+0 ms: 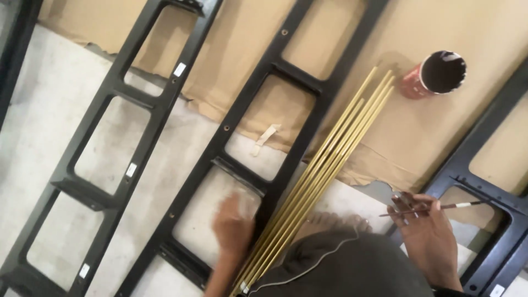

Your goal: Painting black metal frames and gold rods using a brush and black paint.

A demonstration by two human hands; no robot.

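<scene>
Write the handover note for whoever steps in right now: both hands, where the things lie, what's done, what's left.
Left hand: blurred, on or just above the bundle of gold rods near its lower end; grip unclear.
Right hand: holds a thin paintbrush in its fingers, over the floor.
Rods lie diagonally beside the middle black ladder-like frame. A red cup lies tipped on the cardboard sheet, inside dark.
Done: the rods show gold along their visible length.
Left: cannot tell from this view.

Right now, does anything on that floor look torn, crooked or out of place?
Yes. The brown cardboard sheet has a ragged, torn lower edge near the gold rods, and a loose strip of tape lies curled on it under the middle black frame. Nothing looks spilled.
</scene>
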